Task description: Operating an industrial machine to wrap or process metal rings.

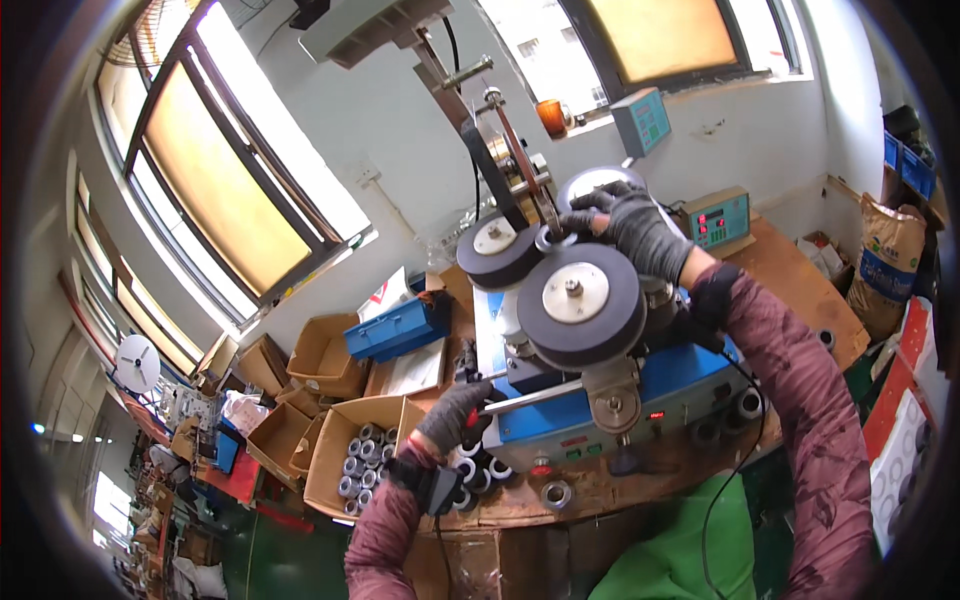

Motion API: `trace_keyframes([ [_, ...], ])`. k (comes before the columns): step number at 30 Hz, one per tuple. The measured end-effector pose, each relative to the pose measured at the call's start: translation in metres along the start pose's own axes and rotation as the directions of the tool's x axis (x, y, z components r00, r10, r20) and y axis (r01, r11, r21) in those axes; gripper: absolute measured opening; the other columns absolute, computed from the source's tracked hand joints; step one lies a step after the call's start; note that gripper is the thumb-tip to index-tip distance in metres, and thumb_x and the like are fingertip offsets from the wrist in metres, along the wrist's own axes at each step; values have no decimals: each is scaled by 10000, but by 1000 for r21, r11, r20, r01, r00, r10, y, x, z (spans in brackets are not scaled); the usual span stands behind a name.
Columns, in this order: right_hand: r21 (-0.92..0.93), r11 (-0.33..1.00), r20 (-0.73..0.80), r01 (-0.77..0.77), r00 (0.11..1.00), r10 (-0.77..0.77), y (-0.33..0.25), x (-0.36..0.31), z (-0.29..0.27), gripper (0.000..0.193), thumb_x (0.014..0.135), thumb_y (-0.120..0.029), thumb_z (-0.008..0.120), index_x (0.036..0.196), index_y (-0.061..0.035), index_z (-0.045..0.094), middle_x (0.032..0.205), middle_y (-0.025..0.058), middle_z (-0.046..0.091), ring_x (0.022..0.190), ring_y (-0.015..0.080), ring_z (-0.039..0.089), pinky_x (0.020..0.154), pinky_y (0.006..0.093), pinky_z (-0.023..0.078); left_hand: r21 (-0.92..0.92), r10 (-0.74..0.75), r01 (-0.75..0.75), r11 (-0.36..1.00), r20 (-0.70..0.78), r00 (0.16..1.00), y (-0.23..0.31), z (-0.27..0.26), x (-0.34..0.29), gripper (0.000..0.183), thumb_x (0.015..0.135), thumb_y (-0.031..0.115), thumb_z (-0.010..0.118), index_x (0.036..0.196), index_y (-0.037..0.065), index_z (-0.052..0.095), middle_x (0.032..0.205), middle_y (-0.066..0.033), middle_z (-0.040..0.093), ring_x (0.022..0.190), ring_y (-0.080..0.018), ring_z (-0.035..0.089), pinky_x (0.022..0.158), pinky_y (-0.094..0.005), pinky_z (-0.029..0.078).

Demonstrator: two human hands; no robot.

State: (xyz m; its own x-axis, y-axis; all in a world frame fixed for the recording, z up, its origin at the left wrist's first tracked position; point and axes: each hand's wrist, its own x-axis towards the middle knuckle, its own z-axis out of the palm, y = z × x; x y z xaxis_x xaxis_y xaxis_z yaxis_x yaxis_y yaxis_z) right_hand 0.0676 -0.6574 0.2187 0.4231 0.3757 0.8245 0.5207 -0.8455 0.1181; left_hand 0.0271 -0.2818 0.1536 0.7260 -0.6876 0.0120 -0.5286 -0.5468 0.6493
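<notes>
My right hand (pixel 640 232), in a dark glove, reaches over the machine (pixel 540 415). Its bent fingertips are on a metal ring (pixel 553 240), partly hidden, between the two dark round wheels. The small wheel (pixel 497 250) is at the left, and the large wheel (pixel 582 305) is nearer me. At the machine's left side, my gloved left hand (pixel 455 418) closes round the end of a flat metal lever (pixel 538 396). Loose metal rings (pixel 482 474) lie just below that hand. A single ring (pixel 556 494) stands near the table's front edge.
Left of the machine, a cardboard box (pixel 322 462) holds several metal rings. Behind it are a blue toolbox (pixel 400 328) and another carton (pixel 318 350). A display box (pixel 718 218) stands beyond my right forearm. A black cable (pixel 752 440) hangs across the front right.
</notes>
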Motion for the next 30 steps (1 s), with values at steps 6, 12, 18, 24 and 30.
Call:
trace_keyframes([
  [6,515,828,68,-223,973,220,41,-8,-34,503,788,-188,708,1241,-69,526,1029,149,631,905,233,635,820,342,512,-640,-301,425,640,300,905,2,-10,18,192,929,155,513,1059,46,602,573,5,500,448,-88,489,403,-263,390],
  [12,285,903,204,-322,941,271,67,-37,-85,378,821,-176,677,1156,-39,569,959,143,640,870,235,638,789,326,529,363,369,-177,915,-574,731,-12,30,14,108,920,105,497,993,77,571,699,-128,626,581,-286,634,501,-385,460],
  [18,56,972,187,-226,959,212,61,21,-129,366,814,-242,683,1104,-33,607,1015,140,659,938,227,638,851,333,507,544,570,-232,807,-611,549,-25,36,14,164,818,26,561,971,82,583,703,-134,597,606,-324,602,528,-410,457],
  [24,628,671,30,-395,874,486,28,164,-164,403,864,-390,623,1062,-39,637,925,68,648,876,142,600,807,322,487,596,650,-282,752,-600,466,-26,46,6,232,717,31,634,942,85,608,666,-110,574,569,-300,576,508,-403,441],
  [30,657,711,-121,-251,896,427,1,255,-170,618,863,-571,524,1033,13,631,915,107,636,895,208,584,822,336,447,579,601,-230,782,-601,527,-25,50,7,214,768,2,579,964,87,589,713,-127,627,599,-316,610,521,-418,459],
])
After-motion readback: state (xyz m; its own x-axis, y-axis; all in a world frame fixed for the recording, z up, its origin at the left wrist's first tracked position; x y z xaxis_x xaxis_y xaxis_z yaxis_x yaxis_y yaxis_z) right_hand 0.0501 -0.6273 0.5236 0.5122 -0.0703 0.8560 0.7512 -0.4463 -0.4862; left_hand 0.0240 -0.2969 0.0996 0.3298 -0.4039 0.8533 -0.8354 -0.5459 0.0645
